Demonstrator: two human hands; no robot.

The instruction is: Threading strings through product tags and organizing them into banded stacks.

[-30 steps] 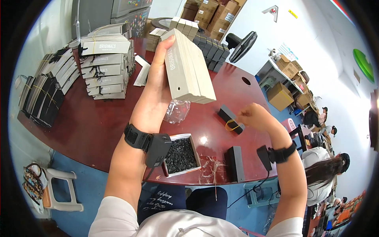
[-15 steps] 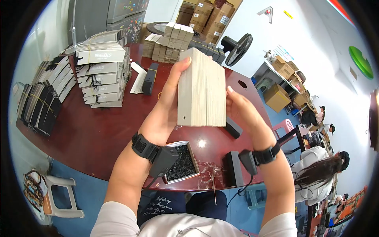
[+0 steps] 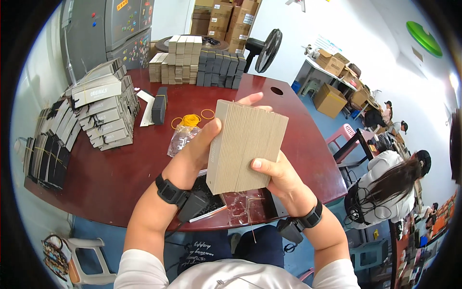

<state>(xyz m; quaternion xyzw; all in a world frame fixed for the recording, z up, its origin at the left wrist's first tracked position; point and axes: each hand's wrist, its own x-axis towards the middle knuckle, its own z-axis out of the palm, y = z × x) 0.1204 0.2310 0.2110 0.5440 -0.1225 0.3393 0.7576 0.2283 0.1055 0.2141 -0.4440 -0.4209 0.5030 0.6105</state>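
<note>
A thick stack of beige cards [image 3: 248,147] is held up above the near part of the table, tilted, its layered edges facing me. My left hand [image 3: 202,142] is closed round its left side, thumb on the near left face and fingertips showing past the far edge. At the lower right my right hand [image 3: 281,180] grips it, thumb pressed on the layered edges. Beneath the stack, partly hidden, lies an open box [image 3: 204,200] of small black pieces. Beyond my left wrist are yellow rubber bands [image 3: 190,120] and a clear plastic bag [image 3: 180,140].
Banded bundles of printed tags [image 3: 108,113] and black-edged ones [image 3: 50,161] stand at the left of the red table [image 3: 120,192]. Beige stacks [image 3: 183,58] and dark grey stacks [image 3: 221,70] line the back, near a black fan [image 3: 267,50]. A person [image 3: 392,183] sits at right.
The stack has come lower and nearer and has turned in my hands. My right hand has moved from beside it to gripping it, thumb on its edges. The view has shifted.
</note>
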